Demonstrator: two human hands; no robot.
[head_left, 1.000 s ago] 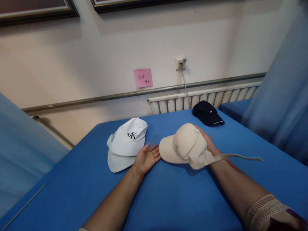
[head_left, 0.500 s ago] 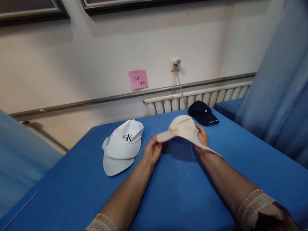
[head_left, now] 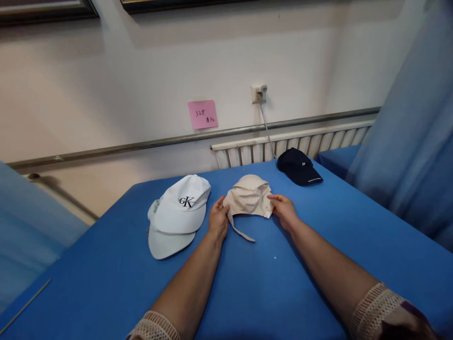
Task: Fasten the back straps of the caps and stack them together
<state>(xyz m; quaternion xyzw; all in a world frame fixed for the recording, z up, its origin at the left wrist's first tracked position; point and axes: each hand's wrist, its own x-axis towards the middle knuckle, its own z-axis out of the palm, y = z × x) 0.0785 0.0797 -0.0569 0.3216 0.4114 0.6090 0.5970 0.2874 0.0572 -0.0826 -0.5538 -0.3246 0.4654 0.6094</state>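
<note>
A beige cap [head_left: 248, 198] is held between my two hands over the blue table, its back opening towards me and its brim out of sight. My left hand [head_left: 218, 218] grips its left edge, where a loose strap hangs down onto or just above the cover. On the other side my right hand [head_left: 283, 210] pinches the right edge between thumb and fingers. Left of my left hand lies a white cap [head_left: 182, 208] with dark letters, stacked over a pale cap [head_left: 170, 244]. A dark navy cap [head_left: 299, 166] rests at the far right.
The blue-covered table [head_left: 269, 293] meets a wall with a metal rail [head_left: 152, 144] and a radiator [head_left: 297, 141]. A cord hangs from a wall socket [head_left: 259, 93]. Blue curtains [head_left: 406, 141] flank both sides. A pink note [head_left: 203, 114] is on the wall.
My left hand has gone from open beside the brim to gripping the beige cap. The cap has been turned so its back and strap face me. The other caps stay put.
</note>
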